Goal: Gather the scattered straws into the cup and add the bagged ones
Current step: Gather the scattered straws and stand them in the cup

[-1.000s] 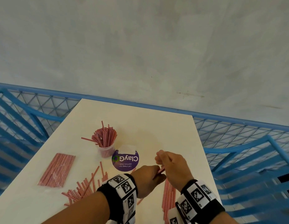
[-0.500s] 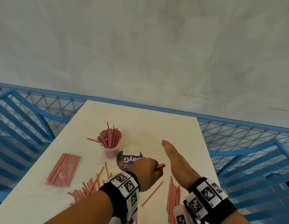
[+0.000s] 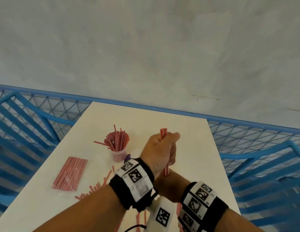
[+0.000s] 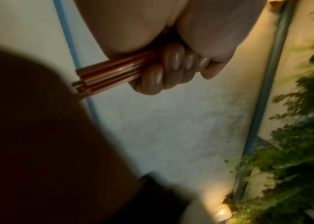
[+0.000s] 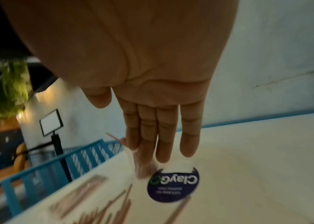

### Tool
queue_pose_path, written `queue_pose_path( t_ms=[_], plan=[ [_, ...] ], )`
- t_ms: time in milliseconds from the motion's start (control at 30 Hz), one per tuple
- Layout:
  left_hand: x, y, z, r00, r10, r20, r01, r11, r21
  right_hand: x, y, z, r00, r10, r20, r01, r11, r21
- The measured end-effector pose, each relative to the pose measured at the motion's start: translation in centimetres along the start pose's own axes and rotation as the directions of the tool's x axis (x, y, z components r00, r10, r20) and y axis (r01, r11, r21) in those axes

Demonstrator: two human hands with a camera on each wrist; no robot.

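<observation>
One clear plastic cup [image 3: 118, 154] stands upright on the white counter [image 3: 187, 148], packed with red-and-white striped straws [image 3: 117, 139] that fan above its rim; one of them juts out sideways to the left. Left of the cup lies one flat clear bag of straws [image 3: 70, 173], closed, its contents lying parallel. Loose straws [image 3: 95, 188] are scattered on the counter between the bag and the forearms, too overlapped to count; a few more [image 3: 179, 206] show between the two wrists near the counter's near edge. One round purple sticker [image 5: 173, 185] lies on the counter just beside the cup.

The left hand [image 3: 160, 151] is raised above the counter, right of the cup and apart from it. Its fingers [image 4: 168, 71] are curled tightly round a small bundle of straws [image 4: 110, 72], held roughly upright: the upper ends [image 3: 163, 132] stand out above the fist, the lower ends [image 3: 166, 170] below it. The bundle's exact count cannot be told; about four ends show.

The right hand [image 5: 152, 91] lies below and behind the left wrist, largely hidden in the head view. The right wrist view shows its fingers [image 5: 164, 136] straight and pressed together, pointing toward the cup and holding nothing.
</observation>
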State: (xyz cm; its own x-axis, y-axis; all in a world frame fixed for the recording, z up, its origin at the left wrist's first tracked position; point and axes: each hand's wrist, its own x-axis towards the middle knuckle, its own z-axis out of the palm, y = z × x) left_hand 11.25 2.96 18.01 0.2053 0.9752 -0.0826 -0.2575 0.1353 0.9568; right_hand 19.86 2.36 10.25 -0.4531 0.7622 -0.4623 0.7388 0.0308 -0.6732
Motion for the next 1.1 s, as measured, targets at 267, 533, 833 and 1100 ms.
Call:
queue_pose_path(
  t_ms=[267,533,833,1100],
  plan=[
    [0.4,-0.5,-0.2,1.0,-0.022,0.0,0.022,1.0,-0.002,0.7,0.2,-0.2,0.992,-0.066,-0.112,0.06,0.997,-0.057],
    [0.4,-1.5,-3.2,1.0,-0.006,-0.025,0.017,0.885,0.466,-1.3,1.8,-4.3,0.95,-0.059,-0.306,-0.068,0.919,-0.388],
    [0.5,-4.0,-3.5,0.993,0.004,0.121,-0.098,0.614,0.783,-2.2,-5.4,-5.7,0.921,-0.234,-0.311,0.202,0.97,-0.132],
    [1.5,-5.9,-4.6,0.982,0.1,0.157,-0.185,0.623,0.76,-0.5,-5.5,-5.7,0.948,-0.193,-0.254,0.168,0.979,-0.116]
  ],
)
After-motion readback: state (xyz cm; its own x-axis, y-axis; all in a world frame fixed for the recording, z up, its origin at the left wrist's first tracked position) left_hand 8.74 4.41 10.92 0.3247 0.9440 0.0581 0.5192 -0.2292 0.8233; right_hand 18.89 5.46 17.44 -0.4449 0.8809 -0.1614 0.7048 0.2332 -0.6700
